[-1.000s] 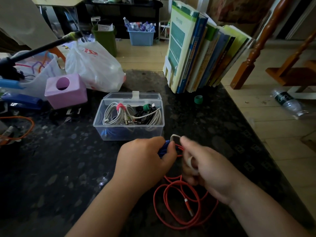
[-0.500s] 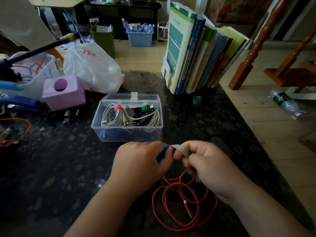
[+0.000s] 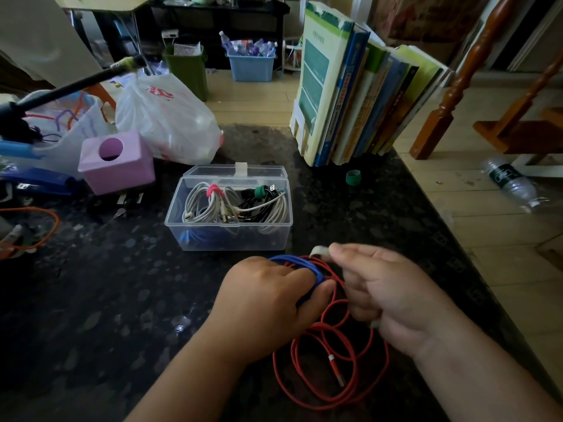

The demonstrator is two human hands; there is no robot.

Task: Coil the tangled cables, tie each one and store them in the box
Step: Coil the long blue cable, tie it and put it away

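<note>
A red cable (image 3: 332, 370) lies in loose loops on the dark stone table, just in front of me. My left hand (image 3: 262, 303) grips the top of the coil, where a blue strap (image 3: 307, 266) wraps round the red strands. My right hand (image 3: 384, 293) pinches a pale grey strip (image 3: 320, 249) at its fingertips, right beside the blue strap. Behind the hands stands the clear plastic box (image 3: 228, 239), lid open, holding white and black coiled cables bound with pink and green ties.
A row of upright books (image 3: 359, 95) stands at the back right, a small green ring (image 3: 353, 178) before it. A pink box (image 3: 117, 162), a white plastic bag (image 3: 164, 117) and clutter fill the left. The table edge runs along the right.
The blue strap now shows wound round the top of the red coil. My right hand has shifted slightly right and up with the pale strip. The left hand keeps its grip.
</note>
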